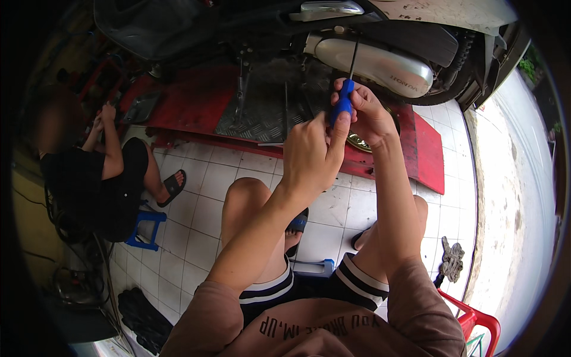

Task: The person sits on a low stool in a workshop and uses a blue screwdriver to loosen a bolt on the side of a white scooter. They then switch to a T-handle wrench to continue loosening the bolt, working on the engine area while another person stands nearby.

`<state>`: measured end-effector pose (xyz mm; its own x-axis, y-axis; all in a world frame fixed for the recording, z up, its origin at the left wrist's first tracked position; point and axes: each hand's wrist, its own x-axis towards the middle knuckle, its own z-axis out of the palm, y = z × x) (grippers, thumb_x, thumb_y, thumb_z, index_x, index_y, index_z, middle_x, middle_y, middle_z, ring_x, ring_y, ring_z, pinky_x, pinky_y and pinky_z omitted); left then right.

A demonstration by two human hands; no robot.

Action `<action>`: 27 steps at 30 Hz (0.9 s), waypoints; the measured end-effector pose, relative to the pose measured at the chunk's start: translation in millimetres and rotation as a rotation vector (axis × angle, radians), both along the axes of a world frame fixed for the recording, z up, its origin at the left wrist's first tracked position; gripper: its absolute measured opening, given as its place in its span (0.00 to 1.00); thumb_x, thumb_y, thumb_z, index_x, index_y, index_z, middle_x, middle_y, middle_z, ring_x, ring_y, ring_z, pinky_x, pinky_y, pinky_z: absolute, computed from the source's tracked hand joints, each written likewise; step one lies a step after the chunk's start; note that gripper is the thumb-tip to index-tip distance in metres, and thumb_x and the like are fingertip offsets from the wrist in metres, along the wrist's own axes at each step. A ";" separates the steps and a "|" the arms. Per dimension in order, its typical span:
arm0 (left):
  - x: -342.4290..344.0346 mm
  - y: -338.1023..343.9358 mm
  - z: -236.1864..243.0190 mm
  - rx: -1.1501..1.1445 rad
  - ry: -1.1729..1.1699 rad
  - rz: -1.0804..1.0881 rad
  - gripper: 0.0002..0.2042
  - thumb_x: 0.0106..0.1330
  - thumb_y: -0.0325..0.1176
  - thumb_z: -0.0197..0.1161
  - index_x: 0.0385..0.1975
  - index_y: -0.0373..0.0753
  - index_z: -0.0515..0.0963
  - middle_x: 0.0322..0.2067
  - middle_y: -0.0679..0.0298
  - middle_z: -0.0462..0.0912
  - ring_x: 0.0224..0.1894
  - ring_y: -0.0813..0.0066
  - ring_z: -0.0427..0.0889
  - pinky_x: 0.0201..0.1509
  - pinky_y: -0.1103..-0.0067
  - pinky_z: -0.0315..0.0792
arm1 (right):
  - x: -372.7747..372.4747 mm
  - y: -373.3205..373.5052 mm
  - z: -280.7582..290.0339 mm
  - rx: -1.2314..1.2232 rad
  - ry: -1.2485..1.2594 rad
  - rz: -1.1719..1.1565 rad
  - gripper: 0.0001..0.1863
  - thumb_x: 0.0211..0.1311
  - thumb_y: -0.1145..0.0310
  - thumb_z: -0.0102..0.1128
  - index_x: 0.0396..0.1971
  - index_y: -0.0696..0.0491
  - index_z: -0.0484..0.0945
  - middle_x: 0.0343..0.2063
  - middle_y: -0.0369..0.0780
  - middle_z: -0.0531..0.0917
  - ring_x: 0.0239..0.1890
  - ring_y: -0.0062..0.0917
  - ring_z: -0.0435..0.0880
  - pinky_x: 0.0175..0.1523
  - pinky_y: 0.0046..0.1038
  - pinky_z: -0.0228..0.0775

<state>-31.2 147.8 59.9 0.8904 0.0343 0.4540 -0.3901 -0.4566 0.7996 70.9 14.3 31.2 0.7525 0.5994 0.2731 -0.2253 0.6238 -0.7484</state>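
A screwdriver (343, 102) with a blue handle and a long thin dark shaft points up toward the scooter (380, 62). My left hand (312, 149) is closed about the lower end of the handle, its thumb laid along it. Higher up, the fingers of my right hand (370, 113) pinch the same handle. The shaft crosses in front of the scooter's silver casing; whether its tip touches anything I cannot tell. Partly behind my right wrist lies a round dish (358, 141) with a goldish look, its contents too unclear to name.
The scooter stands over a red lift platform (425, 149) with a metal tread plate (256, 116). At left, a person (89, 160) sits on a blue stool (146, 226). A crumpled rag (452, 260) lies on the tiles at right, near a red plastic chair (485, 321).
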 end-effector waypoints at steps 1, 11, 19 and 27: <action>-0.6 1.4 1.9 0.111 -0.069 0.030 0.20 0.68 0.46 0.54 0.25 0.33 0.70 0.15 0.53 0.76 0.20 0.54 0.79 0.23 0.67 0.70 | 5.8 -0.2 -6.3 -0.055 -0.030 -0.027 0.19 0.59 0.57 0.65 0.40 0.56 0.75 0.24 0.32 0.76 0.19 0.10 0.70 0.27 0.12 0.62; 4.3 8.0 -8.1 0.027 0.086 0.001 0.25 0.70 0.50 0.50 0.29 0.29 0.74 0.14 0.50 0.77 0.22 0.49 0.81 0.25 0.65 0.72 | 1.2 6.4 -2.9 -0.034 -0.065 0.009 0.22 0.58 0.57 0.64 0.44 0.58 0.73 0.24 0.33 0.78 0.23 0.13 0.72 0.27 0.14 0.63; 10.0 10.7 -7.0 0.073 -0.067 -0.055 0.25 0.72 0.48 0.47 0.23 0.30 0.74 0.12 0.50 0.75 0.18 0.50 0.78 0.22 0.66 0.69 | 10.8 -2.4 -12.1 -0.174 0.001 -0.030 0.23 0.59 0.51 0.61 0.44 0.55 0.72 0.32 0.34 0.75 0.33 0.18 0.74 0.37 0.20 0.68; 10.8 12.3 -2.5 -0.095 0.107 -0.033 0.32 0.73 0.51 0.41 0.11 0.32 0.72 0.08 0.50 0.71 0.17 0.49 0.78 0.22 0.63 0.70 | 12.0 6.7 -9.8 -0.058 -0.060 -0.121 0.20 0.63 0.61 0.59 0.48 0.58 0.72 0.26 0.32 0.78 0.23 0.12 0.73 0.27 0.13 0.63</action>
<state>-20.5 160.1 57.4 0.9350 0.0422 0.3521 -0.3136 -0.3652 0.8765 82.9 21.1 21.3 0.8033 0.5217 0.2874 -0.1050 0.5990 -0.7939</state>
